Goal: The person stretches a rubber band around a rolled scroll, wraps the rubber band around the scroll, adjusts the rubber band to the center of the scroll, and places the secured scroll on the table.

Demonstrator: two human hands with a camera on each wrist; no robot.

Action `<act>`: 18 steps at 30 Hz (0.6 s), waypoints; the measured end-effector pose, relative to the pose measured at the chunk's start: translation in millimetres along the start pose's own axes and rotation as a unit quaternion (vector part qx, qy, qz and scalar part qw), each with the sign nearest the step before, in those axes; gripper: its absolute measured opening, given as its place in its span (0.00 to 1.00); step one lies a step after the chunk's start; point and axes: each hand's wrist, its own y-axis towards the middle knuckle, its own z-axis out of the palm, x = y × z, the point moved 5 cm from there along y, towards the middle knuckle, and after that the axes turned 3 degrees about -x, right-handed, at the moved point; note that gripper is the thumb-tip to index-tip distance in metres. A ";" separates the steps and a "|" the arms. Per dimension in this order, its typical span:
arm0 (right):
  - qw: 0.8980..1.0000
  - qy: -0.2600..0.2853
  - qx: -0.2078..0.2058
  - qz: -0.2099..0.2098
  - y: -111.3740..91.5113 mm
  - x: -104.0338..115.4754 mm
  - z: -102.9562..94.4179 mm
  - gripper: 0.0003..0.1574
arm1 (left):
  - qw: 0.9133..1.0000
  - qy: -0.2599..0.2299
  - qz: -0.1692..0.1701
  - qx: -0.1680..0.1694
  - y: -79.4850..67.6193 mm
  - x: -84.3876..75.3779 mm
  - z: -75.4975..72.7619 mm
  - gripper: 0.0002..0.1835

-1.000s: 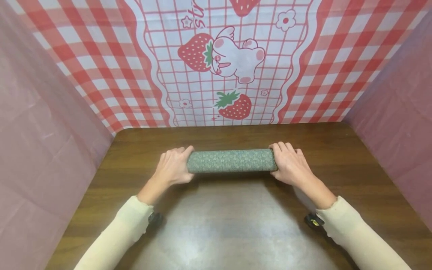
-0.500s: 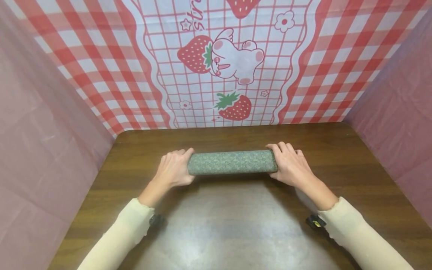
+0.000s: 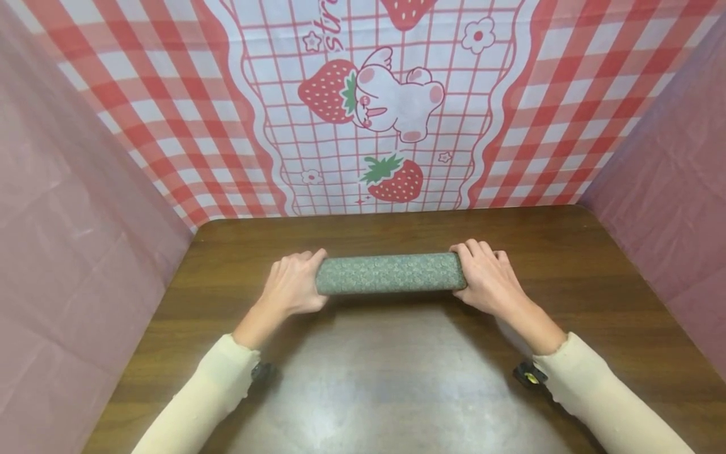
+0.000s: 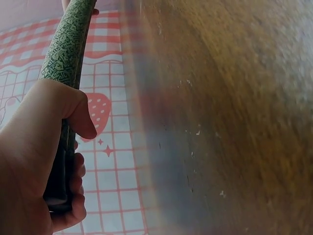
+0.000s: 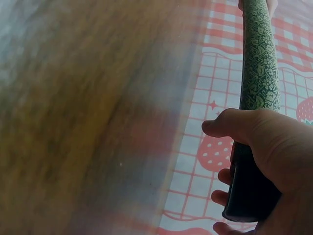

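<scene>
A long green case (image 3: pixel 391 273) with a fine leafy pattern is held level above the wooden table, its shadow beneath it. My left hand (image 3: pixel 295 284) grips its left end, and my right hand (image 3: pixel 488 277) grips its right end. The left wrist view shows the case (image 4: pixel 66 46) running away from the left hand (image 4: pixel 44 132), fingers curled beneath and thumb along the near side. In the right wrist view, the right hand (image 5: pixel 283 147) holds a dark, plain part of the case (image 5: pixel 260 63). What kind of case it is cannot be told.
The brown wooden table (image 3: pixel 368 378) reflects light in its middle. A red-and-white checked cloth with strawberries (image 3: pixel 397 180) hangs behind it. Pink cloth walls (image 3: pixel 74 252) stand at both sides. Small dark devices (image 3: pixel 530 375) sit under the sleeve cuffs.
Hardly anything differs. The case and both hands appear very slightly lower in the head view, and the right fingers have shifted a little on the case's end.
</scene>
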 end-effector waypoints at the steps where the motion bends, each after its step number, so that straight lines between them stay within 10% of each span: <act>1: 1.000 -0.001 0.001 -0.001 0.0 0.8 0.1 0.52 | 1.000 0.000 0.000 0.001 0.2 -0.6 0.2 0.34; 18: 1.000 -0.005 0.013 0.005 -0.7 -6.4 -5.1 0.53 | 1.000 -0.004 -0.001 0.007 -0.1 -1.0 1.8 0.35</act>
